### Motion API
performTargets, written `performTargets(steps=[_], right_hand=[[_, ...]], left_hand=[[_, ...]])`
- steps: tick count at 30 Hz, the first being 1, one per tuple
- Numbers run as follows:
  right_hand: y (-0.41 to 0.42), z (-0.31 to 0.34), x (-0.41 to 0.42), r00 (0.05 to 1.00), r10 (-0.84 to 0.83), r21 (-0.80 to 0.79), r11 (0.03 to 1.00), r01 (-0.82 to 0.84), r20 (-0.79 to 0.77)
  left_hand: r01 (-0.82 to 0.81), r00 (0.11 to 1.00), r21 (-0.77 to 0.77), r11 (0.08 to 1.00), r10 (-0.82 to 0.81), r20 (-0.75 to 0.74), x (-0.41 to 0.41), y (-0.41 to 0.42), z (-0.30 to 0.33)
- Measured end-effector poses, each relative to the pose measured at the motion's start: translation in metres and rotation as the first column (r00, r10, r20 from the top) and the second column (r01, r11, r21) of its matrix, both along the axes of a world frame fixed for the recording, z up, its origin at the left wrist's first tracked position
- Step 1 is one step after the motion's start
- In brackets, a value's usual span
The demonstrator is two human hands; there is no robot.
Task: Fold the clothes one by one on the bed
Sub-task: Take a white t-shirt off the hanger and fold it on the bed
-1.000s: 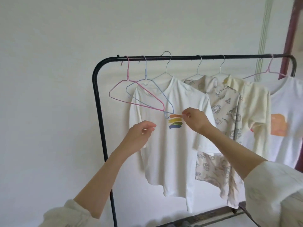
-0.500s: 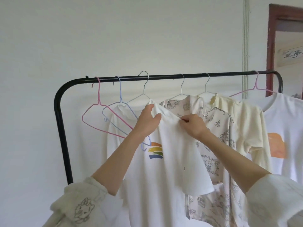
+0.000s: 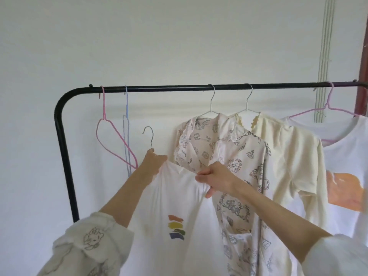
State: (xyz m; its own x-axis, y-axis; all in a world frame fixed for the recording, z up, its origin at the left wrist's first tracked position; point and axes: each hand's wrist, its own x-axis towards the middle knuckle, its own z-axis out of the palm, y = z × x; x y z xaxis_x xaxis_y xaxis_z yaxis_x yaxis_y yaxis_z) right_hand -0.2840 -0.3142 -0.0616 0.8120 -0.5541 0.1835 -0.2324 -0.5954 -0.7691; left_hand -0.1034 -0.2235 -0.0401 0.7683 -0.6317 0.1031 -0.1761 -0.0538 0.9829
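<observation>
A white T-shirt (image 3: 175,200) with a rainbow print hangs on a silver hanger (image 3: 149,136) that is lifted off the black rack rail (image 3: 179,89). My left hand (image 3: 153,163) grips the hanger's neck together with the shirt's collar. My right hand (image 3: 214,179) pinches the shirt's right shoulder. Still on the rail hang a printed pyjama top (image 3: 225,154), a cream long-sleeved top (image 3: 288,156) and a white T-shirt with an orange print (image 3: 346,156).
A bare pink hanger (image 3: 108,134) and a bare blue hanger (image 3: 126,124) hang at the rail's left end. The rack's black upright (image 3: 65,156) stands at the left. A white wall is behind; a dark red door frame (image 3: 362,56) is at the right edge.
Both hands rose from the shirt's chest to its collar and shoulder. The silver hanger with the rainbow shirt came off the rail and now sits below it.
</observation>
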Motion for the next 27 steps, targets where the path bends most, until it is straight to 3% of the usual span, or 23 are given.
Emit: performTargets(steps=[6,15,18,23,27], right_hand=[[0.005,0.04,-0.009,0.931,-0.034,-0.037,0.998,0.051,0.363],[0.005,0.072,-0.02,0.81,-0.008,-0.182,0.973,0.142,0.586],[0.011,0.076,-0.011,0.814,-0.022,-0.24,0.951,0.197,0.58],[0.019,0.067,0.018,0.905,-0.097,-0.384,0.883,0.27,0.415],[0.024,0.064,0.032,0.915,-0.137,-0.354,0.892,0.281,0.38]], left_hand=[[0.063,0.998,-0.164,0.984,-0.062,0.011,-0.021,-0.009,0.032],[0.086,0.969,-0.346,0.934,0.003,0.249,-0.042,-0.021,0.095],[0.099,0.955,-0.327,0.94,0.003,0.297,-0.036,-0.026,0.108],[0.136,0.959,-0.087,0.987,-0.109,0.262,-0.01,-0.034,0.1],[0.046,0.976,-0.072,0.996,-0.029,0.217,-0.001,-0.037,0.076]])
